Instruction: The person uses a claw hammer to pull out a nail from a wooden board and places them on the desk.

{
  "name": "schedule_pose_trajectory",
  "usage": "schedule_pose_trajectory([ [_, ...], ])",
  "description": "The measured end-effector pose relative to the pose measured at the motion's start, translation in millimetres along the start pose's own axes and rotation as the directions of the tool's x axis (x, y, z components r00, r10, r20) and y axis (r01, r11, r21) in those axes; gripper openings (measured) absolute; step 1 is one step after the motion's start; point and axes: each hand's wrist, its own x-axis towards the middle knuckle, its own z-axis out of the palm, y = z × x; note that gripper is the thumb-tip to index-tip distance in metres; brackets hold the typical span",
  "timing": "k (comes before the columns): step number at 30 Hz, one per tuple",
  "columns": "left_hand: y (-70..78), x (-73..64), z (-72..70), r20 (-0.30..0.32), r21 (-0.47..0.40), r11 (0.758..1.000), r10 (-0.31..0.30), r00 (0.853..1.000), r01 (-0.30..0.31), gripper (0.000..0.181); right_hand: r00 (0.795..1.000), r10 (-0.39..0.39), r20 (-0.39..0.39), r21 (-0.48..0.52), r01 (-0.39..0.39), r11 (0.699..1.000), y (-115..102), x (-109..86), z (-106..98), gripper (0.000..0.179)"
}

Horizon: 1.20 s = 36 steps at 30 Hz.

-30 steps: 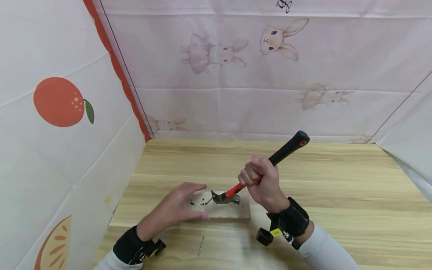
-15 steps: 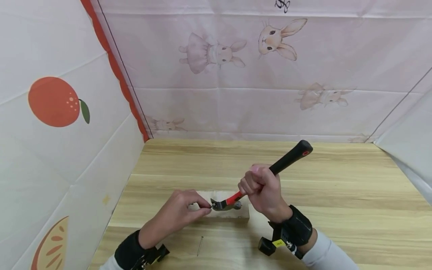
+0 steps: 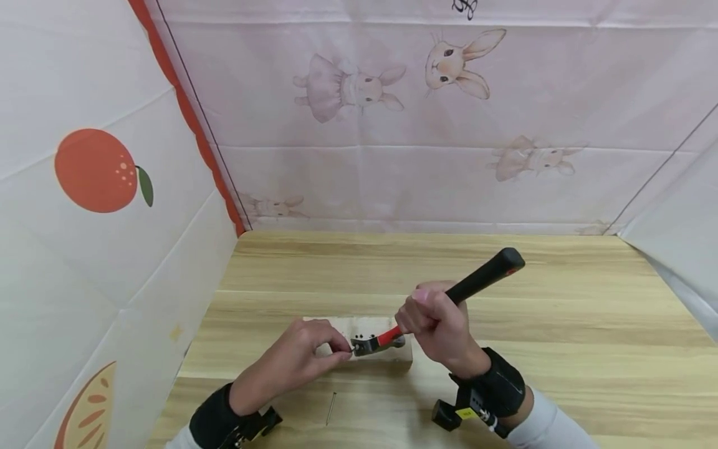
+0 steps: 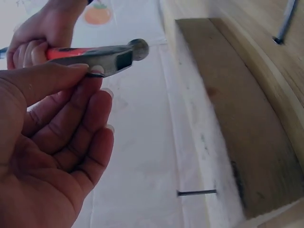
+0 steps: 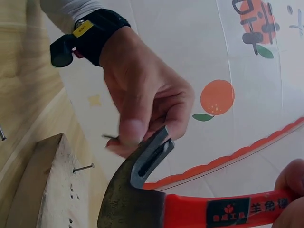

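Observation:
My right hand [image 3: 440, 327] grips a claw hammer [image 3: 485, 274] with a red and black handle, claw turned toward the left hand. Thumb and forefinger of my left hand [image 3: 297, 358] pinch a thin nail [image 5: 110, 137] right at the claw. In the right wrist view the nail's end sticks out past the fingers, the rest largely hidden by them. Below the hammer lies a pale wooden block [image 3: 395, 355] with several small dark holes. A second nail [image 5: 84, 167] stands in the block, its shank showing. In the left wrist view the hammer head [image 4: 137, 49] is apart from the block.
A loose nail [image 3: 331, 408] lies on the wood-grain table [image 3: 561, 299] in front of the block. A white fabric sheet with fruit prints [image 3: 95, 171] rises at the left, and a pinkish rabbit-print sheet [image 3: 359, 181] closes off the back.
The left hand has gone from spread fingers by the block to pinching the nail at the claw. That nail, earlier slanting between block and claw, has come away. The hammer has shifted slightly nearer.

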Motion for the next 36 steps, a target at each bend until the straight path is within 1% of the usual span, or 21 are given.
schedule_pose_trajectory([
  [4, 5.6, -0.1, -4.2, -0.01, -0.028, 0.998, 0.056, 0.998, -0.057, 0.006, 1.0, -0.011, 0.027, -0.044, 0.012, 0.999, -6.3, -2.0, 1.5, 0.032],
  [6, 8.6, -0.2, -5.6, -0.015, -0.041, 0.997, 0.062, 0.998, -0.062, 0.006, 0.999, -0.023, 0.036, -0.061, 0.025, 0.998, -9.7, -3.5, 1.0, 0.032],
  [7, 10.1, -0.3, -6.0, -0.017, -0.042, 0.998, 0.052, 0.998, -0.053, 0.005, 0.999, -0.031, 0.04, -0.072, 0.034, 0.997, -11.5, -4.2, 0.5, 0.032],
  [8, 11.5, -0.8, -6.3, -0.018, -0.04, 0.998, 0.04, 0.999, -0.041, 0.005, 0.998, -0.042, 0.043, -0.084, 0.046, 0.995, -13.3, -5.1, -0.2, 0.032],
  [10, 13.8, -2.6, -6.6, -0.019, -0.025, 1.0, -0.009, 1.0, 0.009, 0.005, 0.997, -0.062, 0.044, -0.102, 0.067, 0.993, -16.8, -6.8, -1.6, 0.032],
  [13, 16.3, -7.1, -6.2, -0.017, 0.019, 0.993, -0.115, 0.993, 0.116, 0.008, 0.995, -0.089, 0.043, -0.124, 0.093, 0.988, -22.4, -9.8, -4.0, 0.031],
  [14, 16.9, -9.4, -5.9, -0.018, 0.043, 0.988, -0.147, 0.989, 0.148, 0.008, 0.995, -0.095, 0.042, -0.124, 0.099, 0.987, -24.3, -10.8, -4.7, 0.031],
  [16, 17.5, -14.7, -4.5, -0.03, 0.113, 0.976, -0.184, 0.983, 0.186, 0.01, 0.994, -0.106, 0.039, -0.128, 0.11, 0.986, -28.0, -13.2, -6.2, 0.031],
  [19, 17.8, -24.3, -1.0, -0.05, 0.244, 0.943, -0.219, 0.975, 0.224, 0.013, 0.991, -0.126, 0.034, -0.122, 0.129, 0.984, -33.2, -16.6, -8.3, 0.031],
  [21, 17.3, -31.4, 1.8, -0.046, 0.307, 0.915, -0.261, 0.964, 0.262, 0.014, 0.99, -0.137, 0.024, -0.124, 0.139, 0.983, -36.1, -18.7, -9.3, 0.031],
  [22, 16.9, -35.1, 3.2, -0.037, 0.328, 0.9, -0.292, 0.956, 0.288, 0.015, 0.99, -0.142, 0.02, -0.124, 0.143, 0.982, -37.4, -19.6, -9.7, 0.031],
  [23, 16.1, -38.8, 4.8, -0.024, 0.343, 0.885, -0.326, 0.945, 0.315, 0.017, 0.989, -0.146, 0.017, -0.124, 0.147, 0.981, -38.6, -20.5, -10.0, 0.031],
  [25, 13.2, -45.7, 8.3, 0.003, 0.364, 0.856, -0.394, 0.919, 0.366, 0.02, 0.989, -0.151, 0.009, -0.129, 0.151, 0.98, -40.6, -22.1, -10.2, 0.031],
  [27, 9.4, -52.2, 12.4, 0.031, 0.37, 0.835, -0.449, 0.893, 0.407, 0.022, 0.988, -0.154, 0.008, -0.127, 0.154, 0.98, -42.0, -23.7, -10.1, 0.031],
  [28, 7.2, -55.0, 14.8, 0.038, 0.374, 0.826, -0.468, 0.883, 0.422, 0.023, 0.988, -0.154, 0.009, -0.125, 0.154, 0.98, -42.5, -24.4, -9.9, 0.031],
  [30, 3.0, -59.3, 19.4, 0.05, 0.377, 0.812, -0.499, 0.865, 0.446, 0.025, 0.988, -0.155, 0.009, -0.12, 0.155, 0.981, -43.4, -25.6, -9.3, 0.031],
  [32, 0.0, -62.8, 23.4, 0.064, 0.367, 0.805, -0.521, 0.851, 0.466, 0.026, 0.988, -0.156, 0.012, -0.111, 0.157, 0.981, -43.7, -26.7, -8.4, 0.031],
  [36, -3.7, -66.2, 29.4, 0.089, 0.369, 0.799, -0.538, 0.838, 0.474, 0.03, 0.988, -0.155, 0.009, -0.123, 0.155, 0.98, -43.7, -28.4, -7.1, 0.031],
])
